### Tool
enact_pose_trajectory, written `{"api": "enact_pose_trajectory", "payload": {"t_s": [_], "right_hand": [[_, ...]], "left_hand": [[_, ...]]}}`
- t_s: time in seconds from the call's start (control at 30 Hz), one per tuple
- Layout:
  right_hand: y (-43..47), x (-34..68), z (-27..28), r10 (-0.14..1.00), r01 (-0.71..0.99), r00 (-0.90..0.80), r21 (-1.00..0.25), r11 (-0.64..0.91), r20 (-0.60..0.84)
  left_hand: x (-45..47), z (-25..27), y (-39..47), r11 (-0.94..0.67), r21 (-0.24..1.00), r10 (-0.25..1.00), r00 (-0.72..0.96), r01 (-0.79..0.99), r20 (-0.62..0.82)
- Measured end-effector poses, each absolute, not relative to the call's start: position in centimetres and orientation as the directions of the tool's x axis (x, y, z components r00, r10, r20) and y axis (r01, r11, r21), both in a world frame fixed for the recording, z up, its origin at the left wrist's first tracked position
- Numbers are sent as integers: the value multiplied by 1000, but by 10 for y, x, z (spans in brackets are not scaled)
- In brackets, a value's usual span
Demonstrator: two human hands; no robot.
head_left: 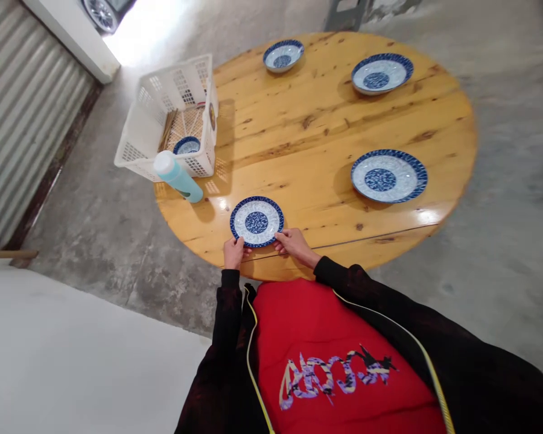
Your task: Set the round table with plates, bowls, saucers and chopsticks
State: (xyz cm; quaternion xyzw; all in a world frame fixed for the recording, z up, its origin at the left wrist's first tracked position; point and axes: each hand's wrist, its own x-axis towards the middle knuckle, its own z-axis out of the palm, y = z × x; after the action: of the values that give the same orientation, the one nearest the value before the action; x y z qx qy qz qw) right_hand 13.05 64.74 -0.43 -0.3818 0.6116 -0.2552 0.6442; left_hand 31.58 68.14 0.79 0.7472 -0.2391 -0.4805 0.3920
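A blue-and-white patterned plate [256, 222] is at the near edge of the round wooden table, between my two hands. My left hand [235, 252] pinches its near-left rim, thumb on top and fingers partly hidden below. On the near-right rim my right hand [294, 243] has a similar pinch. Whether the plate rests on the wood or is slightly raised, I cannot tell. To the right lies another matching plate [381, 179]. Farther back are two more matching dishes, one at the far right [376, 80] and a smaller-looking one [281, 61] at the far middle.
A white plastic basket [138, 144] stands on the left of the wooden table [294, 157], holding a small blue-rimmed dish [187, 145] and thin sticks [168, 129]. Beside it is a light-blue bottle with a white cap [181, 181]. A grey stool [345, 17] stands beyond the table.
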Motion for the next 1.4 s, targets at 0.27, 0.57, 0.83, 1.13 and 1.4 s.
{"api": "enact_pose_trajectory", "payload": {"t_s": [0.27,0.57,0.83,1.13,1.4], "right_hand": [[645,134,-2,-786,-142,123,-794,591,-607],[646,131,1,-798,-158,159,-813,561,-581],[646,130,-5,-794,-167,158,-809,564,-587],[650,117,-7,-799,-131,199,-823,553,-568],[691,51,-2,-790,21,10,-789,614,-614]], "left_hand": [[326,1,675,-572,820,-754,410,-25,-514],[327,-12,679,-509,859,-800,395,-50,-451],[323,-6,680,-549,835,-770,401,-22,-496],[324,-4,692,-522,853,-765,452,-19,-458],[339,2,724,-433,900,-679,677,-56,-284]]}}
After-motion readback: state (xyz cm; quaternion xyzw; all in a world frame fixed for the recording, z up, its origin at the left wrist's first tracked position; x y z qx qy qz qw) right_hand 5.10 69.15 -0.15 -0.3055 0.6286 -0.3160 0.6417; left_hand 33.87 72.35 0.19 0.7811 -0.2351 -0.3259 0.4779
